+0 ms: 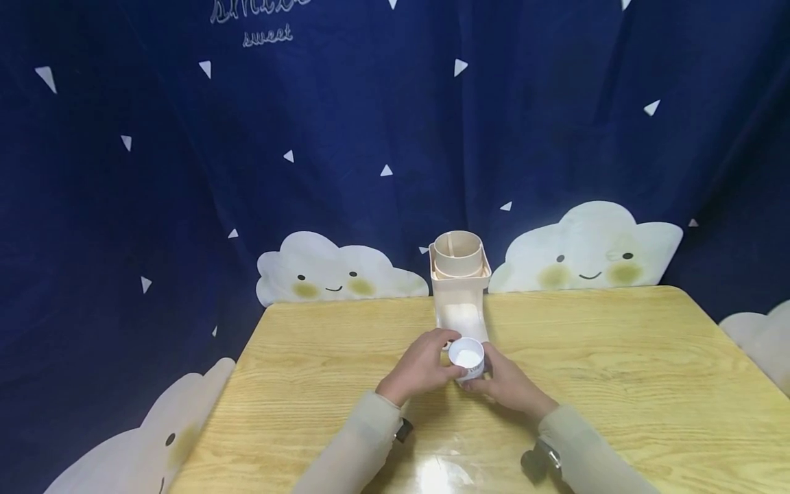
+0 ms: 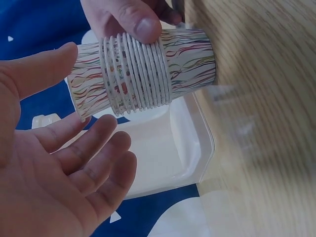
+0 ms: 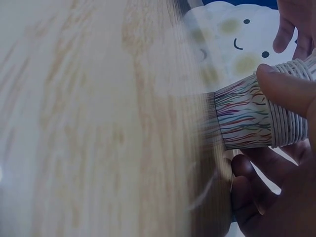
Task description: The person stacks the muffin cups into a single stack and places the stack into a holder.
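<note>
A stack of paper cups (image 2: pixel 136 74) with coloured wavy lines stands upright close over the wooden table, mouths up. Several white rims are bunched at its middle, and the top paper cup (image 2: pixel 91 81) juts out above them. My right hand (image 1: pixel 509 381) grips the stack around its side, thumb (image 3: pixel 284 89) against the rims. My left hand (image 1: pixel 421 367) holds the top cup near its mouth between thumb and fingers; the other fingers are loosely bent beside it. Just behind the cups stands a beige plastic stand (image 1: pixel 459 291) with a round open tube on top.
The wooden table (image 1: pixel 321 357) extends to both sides of the stand. A dark blue curtain (image 1: pixel 345 123) with white triangles and smiling clouds hangs behind it. Dark wrist devices show at both sleeves.
</note>
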`<control>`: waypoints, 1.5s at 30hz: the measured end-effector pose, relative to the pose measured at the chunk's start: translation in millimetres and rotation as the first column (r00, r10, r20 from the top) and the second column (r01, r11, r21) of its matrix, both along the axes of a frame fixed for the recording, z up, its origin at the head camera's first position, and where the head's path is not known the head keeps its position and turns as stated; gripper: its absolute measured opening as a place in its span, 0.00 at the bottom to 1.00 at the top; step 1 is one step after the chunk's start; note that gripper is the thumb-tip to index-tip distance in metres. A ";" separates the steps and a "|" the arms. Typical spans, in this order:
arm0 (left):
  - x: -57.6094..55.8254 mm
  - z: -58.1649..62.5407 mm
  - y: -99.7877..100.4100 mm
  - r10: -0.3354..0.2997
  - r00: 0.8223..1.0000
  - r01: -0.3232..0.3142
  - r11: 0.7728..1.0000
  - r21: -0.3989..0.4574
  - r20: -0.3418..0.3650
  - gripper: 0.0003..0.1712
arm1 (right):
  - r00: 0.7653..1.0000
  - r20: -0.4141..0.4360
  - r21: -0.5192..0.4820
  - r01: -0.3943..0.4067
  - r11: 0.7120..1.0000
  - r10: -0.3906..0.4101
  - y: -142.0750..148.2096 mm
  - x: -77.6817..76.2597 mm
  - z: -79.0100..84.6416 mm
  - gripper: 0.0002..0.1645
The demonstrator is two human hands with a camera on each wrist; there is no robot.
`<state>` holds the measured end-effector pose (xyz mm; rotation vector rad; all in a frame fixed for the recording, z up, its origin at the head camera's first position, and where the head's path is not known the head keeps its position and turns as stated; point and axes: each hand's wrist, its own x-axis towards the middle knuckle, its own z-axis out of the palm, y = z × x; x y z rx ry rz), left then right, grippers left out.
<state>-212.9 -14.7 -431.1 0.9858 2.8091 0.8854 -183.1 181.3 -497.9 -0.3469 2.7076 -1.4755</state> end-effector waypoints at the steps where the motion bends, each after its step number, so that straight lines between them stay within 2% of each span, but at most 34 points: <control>1: 0.4 -0.1 0.0 0.000 1.000 0.000 1.000 -0.002 -0.003 0.30 | 1.000 0.003 -0.004 0.000 1.000 0.000 -0.3 -0.1 0.1 0.37; 10: 2.1 -2.2 -1.5 0.007 1.000 -0.007 1.000 -0.005 -0.018 0.30 | 1.000 0.023 -0.016 -0.013 1.000 0.013 -2.1 -0.3 0.7 0.38; 17: 2.7 -2.8 -2.0 0.022 1.000 -0.022 1.000 0.012 0.011 0.30 | 0.999 0.052 0.004 0.000 1.000 0.000 -1.9 -1.0 4.8 0.39; 24: 2.7 -6.2 -2.8 0.022 0.999 -0.023 0.999 0.037 0.034 0.31 | 0.999 0.032 -0.005 -0.012 1.000 0.013 -2.9 -1.4 4.2 0.38; 32: 4.9 -10.3 -1.7 0.008 1.000 -0.009 0.999 0.040 0.016 0.33 | 0.999 0.032 -0.009 -0.005 1.000 0.005 -2.5 -1.0 -0.1 0.35; 39: 5.8 -8.8 -4.6 0.048 0.997 -0.052 0.996 0.073 0.059 0.31 | 1.000 0.020 -0.010 -0.008 1.000 0.008 -2.5 -1.4 1.0 0.36; 45: -2.2 -11.6 -10.2 0.078 0.993 -0.088 0.989 0.116 0.087 0.27 | 0.999 0.039 -0.015 -0.011 1.000 0.011 1.4 -2.4 1.3 0.39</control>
